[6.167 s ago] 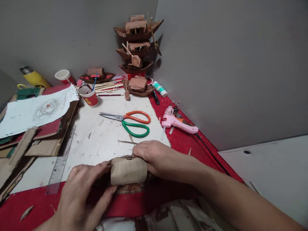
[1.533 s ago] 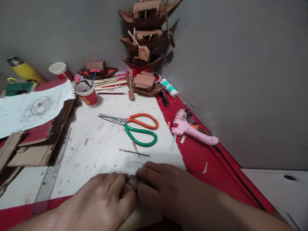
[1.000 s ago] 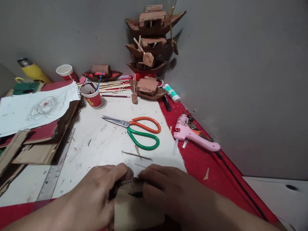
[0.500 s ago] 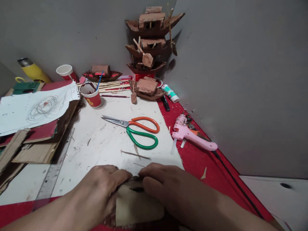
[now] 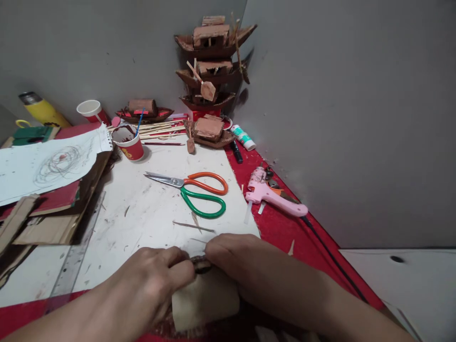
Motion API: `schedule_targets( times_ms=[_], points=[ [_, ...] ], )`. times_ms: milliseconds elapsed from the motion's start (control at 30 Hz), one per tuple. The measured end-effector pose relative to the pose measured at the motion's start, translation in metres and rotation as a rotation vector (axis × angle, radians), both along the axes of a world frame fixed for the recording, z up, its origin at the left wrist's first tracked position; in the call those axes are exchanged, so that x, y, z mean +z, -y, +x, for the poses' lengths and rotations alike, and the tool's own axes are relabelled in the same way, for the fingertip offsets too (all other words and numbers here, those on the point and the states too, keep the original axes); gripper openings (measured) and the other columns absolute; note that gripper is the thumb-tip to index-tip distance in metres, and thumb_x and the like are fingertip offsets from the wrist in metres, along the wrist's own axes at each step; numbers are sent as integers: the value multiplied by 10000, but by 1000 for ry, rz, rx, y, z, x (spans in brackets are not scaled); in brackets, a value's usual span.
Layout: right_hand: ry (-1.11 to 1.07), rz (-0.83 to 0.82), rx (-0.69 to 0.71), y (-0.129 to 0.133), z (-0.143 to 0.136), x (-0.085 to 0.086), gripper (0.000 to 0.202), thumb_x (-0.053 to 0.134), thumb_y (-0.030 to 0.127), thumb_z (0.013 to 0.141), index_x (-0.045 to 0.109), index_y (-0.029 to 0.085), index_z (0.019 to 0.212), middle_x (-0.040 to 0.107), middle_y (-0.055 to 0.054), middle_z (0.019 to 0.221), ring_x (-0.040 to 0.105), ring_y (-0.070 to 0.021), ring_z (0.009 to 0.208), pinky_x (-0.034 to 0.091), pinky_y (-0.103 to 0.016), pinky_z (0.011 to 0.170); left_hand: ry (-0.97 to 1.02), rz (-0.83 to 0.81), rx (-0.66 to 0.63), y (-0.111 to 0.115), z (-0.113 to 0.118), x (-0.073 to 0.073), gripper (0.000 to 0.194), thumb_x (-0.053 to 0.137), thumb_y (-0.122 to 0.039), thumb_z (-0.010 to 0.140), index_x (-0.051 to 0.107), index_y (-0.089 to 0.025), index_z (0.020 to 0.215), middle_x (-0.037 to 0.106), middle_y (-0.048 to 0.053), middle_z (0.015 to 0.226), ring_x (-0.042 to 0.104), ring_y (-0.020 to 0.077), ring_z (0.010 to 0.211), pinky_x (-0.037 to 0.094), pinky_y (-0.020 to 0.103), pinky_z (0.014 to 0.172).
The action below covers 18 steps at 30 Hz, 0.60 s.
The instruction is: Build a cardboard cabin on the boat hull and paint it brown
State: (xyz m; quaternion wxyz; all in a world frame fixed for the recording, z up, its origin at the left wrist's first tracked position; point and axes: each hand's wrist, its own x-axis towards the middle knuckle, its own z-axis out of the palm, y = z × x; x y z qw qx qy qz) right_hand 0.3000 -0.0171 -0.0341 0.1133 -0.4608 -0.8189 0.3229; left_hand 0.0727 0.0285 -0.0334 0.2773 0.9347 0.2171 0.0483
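Tan piece [image 5: 206, 301] between hands [image 5: 153, 280] now closer together

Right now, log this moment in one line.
left hand: holding brown model with tan cardboard cover; right hand: holding same model; orange-and-green-handled metal scissors: on white sheet

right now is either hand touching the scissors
No, the scissors lie on the white sheet beyond the left hand and right hand, which are both at the tan piece.

1. Left hand [image 5: 153, 280]: back upward, fingers bent inward.
2. Right hand [image 5: 237, 256]: back upward, fingers curled, tips probably tucked under, though poorly seen.
3. Left forearm [image 5: 89, 311] and right forearm [image 5: 320, 294] slant inward from below, hands near but apart.
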Motion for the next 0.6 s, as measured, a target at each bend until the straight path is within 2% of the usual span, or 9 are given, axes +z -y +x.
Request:
schedule_targets(
  times_ms=[133, 267, 400, 600],
  points=[
    [-15, -19, 2, -1, 0, 1, 188, 463, 35, 905, 563, 190, 869, 651, 3, 849, 590, -147, 735, 389, -258, 627, -64, 39, -57, -2, 2, 0, 251, 404, 20, 726, 468, -220, 763, 574, 1, 803, 519, 148, 599, 335, 272, 533],
    [80, 0, 40, 0, 0, 0, 229, 453, 7, 898, 603, 180, 888, 654, -15, 878, 600, -172, 788, 400, -280, 665, -74, 60, -88, -2, 6, 0, 184, 435, -42, 812, 458, -217, 758, 548, 4, 798, 501, 140, 592, 326, 263, 528],
    [76, 69, 52, 3, 0, -7, 262, 443, -22, 881, 611, 174, 927, 661, -29, 911, 599, -188, 827, 408, -295, 709, -104, 80, -104, -2, 6, 0, 143, 457, -108, 861, 455, -218, 769, 527, 3, 797, 479, 145, 591, 315, 272, 532],
    [91, 147, 107, 0, -1, -13, 197, 444, 31, 912, 581, 169, 882, 648, -30, 871, 579, -179, 778, 397, -287, 684, -97, 22, -54, -7, 6, -1, 182, 437, -53, 842, 488, -213, 770, 521, 2, 783, 491, 140, 613, 327, 258, 561]
  ],
)
